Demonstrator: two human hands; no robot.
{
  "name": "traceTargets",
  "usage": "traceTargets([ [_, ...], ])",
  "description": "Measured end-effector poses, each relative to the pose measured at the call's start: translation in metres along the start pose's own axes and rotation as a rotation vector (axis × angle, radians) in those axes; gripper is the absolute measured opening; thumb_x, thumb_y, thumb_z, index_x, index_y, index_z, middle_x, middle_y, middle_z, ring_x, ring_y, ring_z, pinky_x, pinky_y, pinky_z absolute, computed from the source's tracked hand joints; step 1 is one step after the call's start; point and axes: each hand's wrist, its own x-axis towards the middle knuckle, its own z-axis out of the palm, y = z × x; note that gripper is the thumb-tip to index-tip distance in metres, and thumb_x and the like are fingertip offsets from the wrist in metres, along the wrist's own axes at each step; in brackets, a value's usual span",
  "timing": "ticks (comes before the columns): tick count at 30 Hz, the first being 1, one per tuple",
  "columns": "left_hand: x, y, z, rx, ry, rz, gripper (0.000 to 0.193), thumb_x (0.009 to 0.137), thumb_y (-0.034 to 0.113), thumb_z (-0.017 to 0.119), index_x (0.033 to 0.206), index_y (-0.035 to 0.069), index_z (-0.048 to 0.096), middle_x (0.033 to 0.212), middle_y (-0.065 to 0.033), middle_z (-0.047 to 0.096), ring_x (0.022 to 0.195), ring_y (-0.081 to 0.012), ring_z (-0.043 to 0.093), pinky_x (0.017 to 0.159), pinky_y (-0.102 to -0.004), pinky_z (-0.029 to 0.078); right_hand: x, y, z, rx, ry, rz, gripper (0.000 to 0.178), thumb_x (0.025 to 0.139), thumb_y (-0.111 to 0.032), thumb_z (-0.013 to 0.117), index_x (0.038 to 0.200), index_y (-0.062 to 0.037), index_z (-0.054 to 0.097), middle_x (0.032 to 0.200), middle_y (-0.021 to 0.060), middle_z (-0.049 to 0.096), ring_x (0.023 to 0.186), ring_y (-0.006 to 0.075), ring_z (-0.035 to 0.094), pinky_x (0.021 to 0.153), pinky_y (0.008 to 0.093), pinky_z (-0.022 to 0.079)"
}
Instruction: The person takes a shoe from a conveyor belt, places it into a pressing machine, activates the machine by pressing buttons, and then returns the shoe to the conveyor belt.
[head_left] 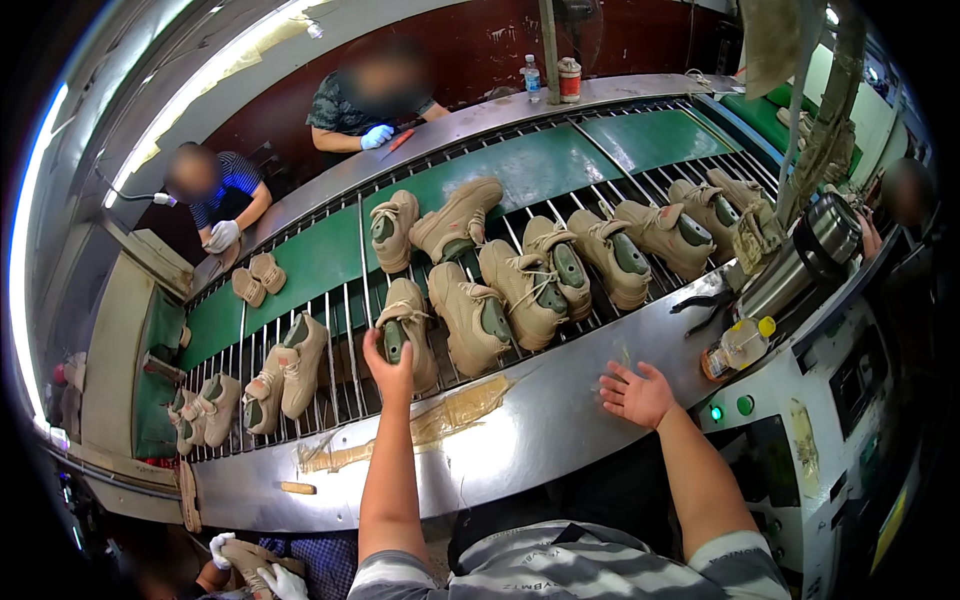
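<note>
My left hand (388, 372) is at the heel of a beige lace-up sneaker (424, 362), with its fingers curled at the collar. That sneaker stands on the metal rods of the rack, its toe pointing away from me. To its right is another beige sneaker (465, 325), close beside a row of several more. My right hand (638, 396) is held over the steel ledge (560, 420), palm turned up and fingers spread, holding nothing. Farther back, a sneaker lying askew (460, 222) and an upright one (394, 232) rest by the green belt (330, 245).
More sneakers (285, 375) stand at the left of the rack. A steel flask (805, 260), pliers (705, 305) and a yellow-capped bottle (742, 345) are at the right. A wooden-handled tool (298, 488) lies on the near ledge. Gloved co-workers sit across the line and at lower left.
</note>
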Motion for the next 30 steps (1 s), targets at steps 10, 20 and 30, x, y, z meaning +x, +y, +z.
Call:
traceTargets([
  [10, 0.177, 0.031, 0.227, 0.465, -0.314, 0.193, 0.067, 0.064, 0.03, 0.078, 0.119, 0.003, 0.053, 0.113, -0.0178, 0.056, 0.109, -0.0363, 0.052, 0.09, -0.0458, 0.044, 0.01, -0.007, -0.004, 0.073, -0.068, 0.115, 0.061, 0.087, -0.04, 0.052, 0.14, -0.0133, 0.042, 0.134, 0.0199, 0.052, 0.117, 0.0381, 0.053, 0.104, 0.0534, 0.035],
  [20, 0.253, -0.011, 0.385, 0.915, -0.436, 0.35, 0.075, 0.062, 0.032, 0.081, 0.126, 0.009, 0.048, 0.128, -0.0143, 0.049, 0.13, -0.0368, 0.038, 0.104, -0.0557, 0.032, 0.013, -0.006, -0.009, 0.254, -0.145, 0.207, 0.067, 0.088, -0.04, 0.049, 0.148, -0.0131, 0.031, 0.143, 0.0217, 0.041, 0.127, 0.0386, 0.045, 0.111, 0.0517, 0.027],
  [30, 0.213, 0.053, 0.343, 0.724, -0.377, 0.363, 0.053, 0.062, 0.014, 0.078, 0.107, 0.008, 0.051, 0.106, -0.0108, 0.058, 0.099, -0.0328, 0.057, 0.082, -0.0507, 0.043, 0.011, -0.003, -0.006, 0.194, -0.125, 0.182, 0.066, 0.089, -0.041, 0.05, 0.146, -0.0117, 0.034, 0.14, 0.0231, 0.044, 0.123, 0.0387, 0.047, 0.107, 0.0511, 0.032],
])
